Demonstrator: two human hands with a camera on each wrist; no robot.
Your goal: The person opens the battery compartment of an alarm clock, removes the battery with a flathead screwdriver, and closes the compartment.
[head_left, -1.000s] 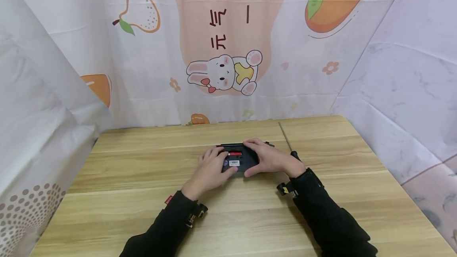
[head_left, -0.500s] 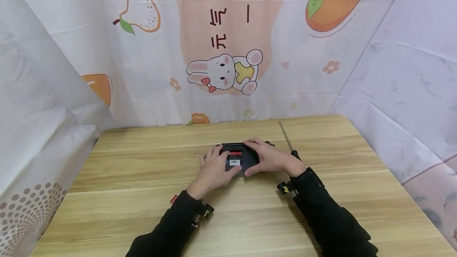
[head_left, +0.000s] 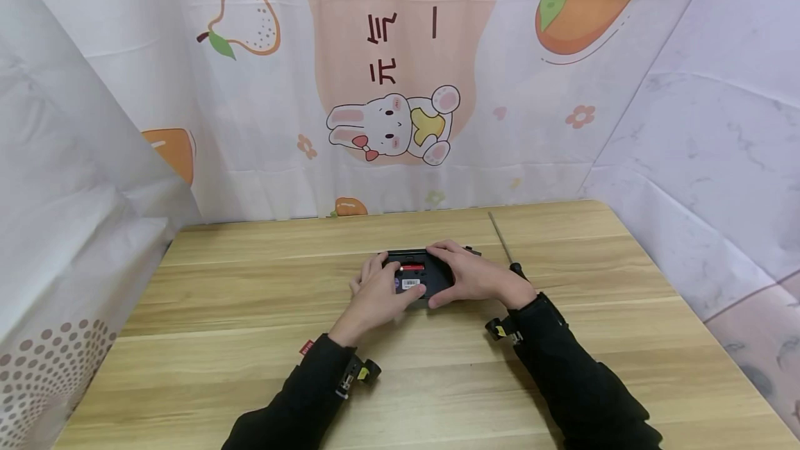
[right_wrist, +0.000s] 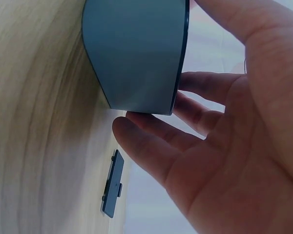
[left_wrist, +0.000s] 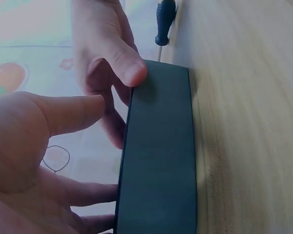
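Note:
A black box-shaped device (head_left: 435,278) lies on the table with its open battery compartment facing up. Inside the compartment sits a red battery (head_left: 412,267), and a white barcode label (head_left: 410,284) is stuck below it. My right hand (head_left: 473,278) grips the device's right end, thumb on the near edge and fingers on the far side. My left hand (head_left: 375,297) is over the left end, a fingertip at the battery's left end. In the left wrist view, the left thumb (left_wrist: 78,114) stands apart from the device while other fingertips touch its edge.
A screwdriver (head_left: 516,269) with a dark handle lies beyond the right wrist, its shaft pointing to the back edge. A small black battery cover (right_wrist: 113,184) lies on the wooden table (head_left: 250,339) past the device. A printed curtain (head_left: 262,123) hangs behind.
My left hand has shifted slightly right, its thumb now further over the device near the label. The right hand, device and screwdriver stay in place.

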